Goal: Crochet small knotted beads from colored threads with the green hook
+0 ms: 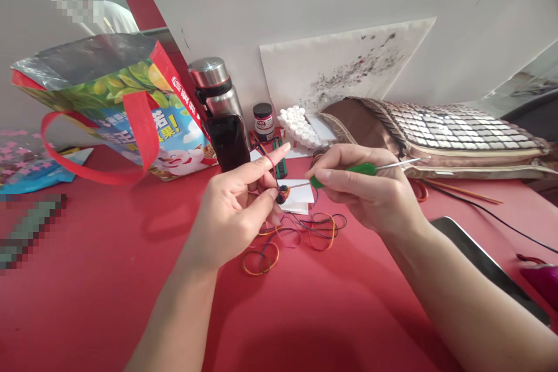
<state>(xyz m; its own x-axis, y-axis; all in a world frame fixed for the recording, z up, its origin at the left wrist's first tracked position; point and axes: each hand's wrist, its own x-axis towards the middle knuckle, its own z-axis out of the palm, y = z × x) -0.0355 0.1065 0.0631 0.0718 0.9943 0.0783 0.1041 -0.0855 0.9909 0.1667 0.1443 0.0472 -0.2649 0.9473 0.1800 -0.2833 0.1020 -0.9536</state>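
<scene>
Landmark: the dark phone (229,142), propped upright on the red surface (131,290). To its right and nearer the viewer, a small knotted piece (283,193) in dark and orange cord, lifted above the surface. Left hand (238,203) pinches it between thumb and fingers, grip narrow; the index finger points out past the phone's right side, a strand of cord running from it down to the piece. Right hand (370,189), right of the phone, closes pen-fashion on a green-handled hook tool (361,168); one metal shaft sticks out beyond the knuckles, the other reaches the knotted piece. Whether its tip sits inside a loop cannot be told at this size. Loose cord loops (300,238), orange, pink and dark, lie to the phone's right and nearer the viewer. White paper (300,196) right of the phone, behind the held piece. Steel flask (224,102) just behind the phone; colourful carrier bag (108,87) to its left; dark-lidded jar (263,122) to its right and behind; white sticks (299,128) farther right; a tile-patterned bag (462,128) well to its right.
</scene>
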